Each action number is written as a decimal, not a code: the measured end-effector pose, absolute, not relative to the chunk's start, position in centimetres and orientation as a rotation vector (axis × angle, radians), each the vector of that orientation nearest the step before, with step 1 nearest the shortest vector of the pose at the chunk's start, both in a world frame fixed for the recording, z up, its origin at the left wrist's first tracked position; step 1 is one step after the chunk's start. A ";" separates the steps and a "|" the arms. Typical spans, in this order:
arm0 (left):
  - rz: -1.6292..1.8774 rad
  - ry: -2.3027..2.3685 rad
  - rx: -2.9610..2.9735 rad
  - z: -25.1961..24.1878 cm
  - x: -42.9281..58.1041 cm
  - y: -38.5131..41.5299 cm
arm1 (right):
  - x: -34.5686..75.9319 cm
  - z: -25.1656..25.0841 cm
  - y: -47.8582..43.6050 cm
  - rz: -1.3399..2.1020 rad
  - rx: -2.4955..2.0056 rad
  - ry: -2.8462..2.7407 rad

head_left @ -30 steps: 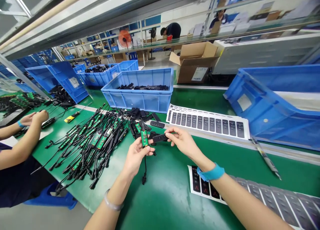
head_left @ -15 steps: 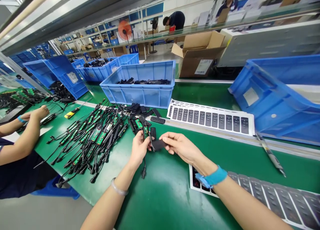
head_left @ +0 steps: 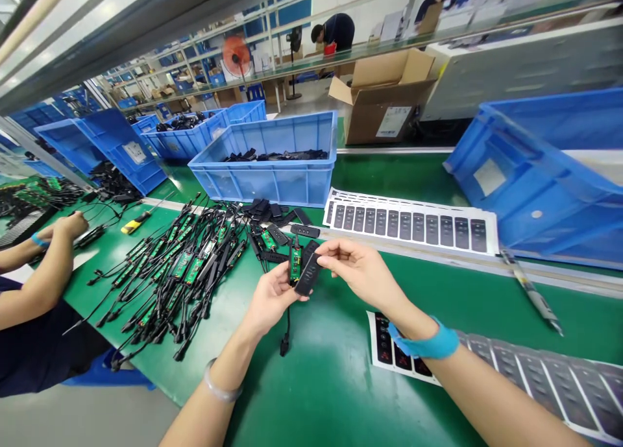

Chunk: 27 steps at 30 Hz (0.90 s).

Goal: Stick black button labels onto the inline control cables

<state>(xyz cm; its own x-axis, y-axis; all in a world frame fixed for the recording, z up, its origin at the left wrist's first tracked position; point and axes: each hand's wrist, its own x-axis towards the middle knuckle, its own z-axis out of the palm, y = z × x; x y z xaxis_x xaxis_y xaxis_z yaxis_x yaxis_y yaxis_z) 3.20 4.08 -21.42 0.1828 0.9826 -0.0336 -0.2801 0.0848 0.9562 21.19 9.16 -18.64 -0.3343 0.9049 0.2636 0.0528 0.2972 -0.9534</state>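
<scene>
My left hand [head_left: 270, 299] is closed around a small green circuit board [head_left: 294, 264] in a dark casing, and a black cable with a connector [head_left: 285, 344] hangs below it. Between thumb and fingers my right hand [head_left: 363, 272] pinches the upper end of a black button cover [head_left: 308, 273], a slim panel with raised marks. The cover is tilted beside the board, its lower end at my left fingertips. Just beyond lie loose black covers [head_left: 305, 231]. Left of my hands spreads a heap of wired circuit boards [head_left: 195, 265].
A blue bin [head_left: 263, 178] of black parts stands behind the heap; another blue bin [head_left: 535, 194] leans at right. Label sheets [head_left: 413, 223] and a pen-like tool [head_left: 533, 294] lie nearby. At left are a co-worker's hands [head_left: 71, 226] and a yellow-handled screwdriver [head_left: 135, 223].
The black cover has turned from lying flat to standing tilted, its marked face now showing beside the board. The board's green face is more exposed. The view has shifted slightly.
</scene>
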 end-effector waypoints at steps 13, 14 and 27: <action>1.071 0.988 1.160 -22.2 3.7 3.4 | 20.7 -20.1 9.6 1.029 -0.938 -1.662; 1.080 1.013 1.184 -22.3 3.8 3.4 | 20.6 -20.2 9.6 1.080 -0.935 -1.625; 1.044 1.136 1.523 -22.4 4.0 2.9 | 20.7 -20.2 9.7 1.420 -0.892 -1.596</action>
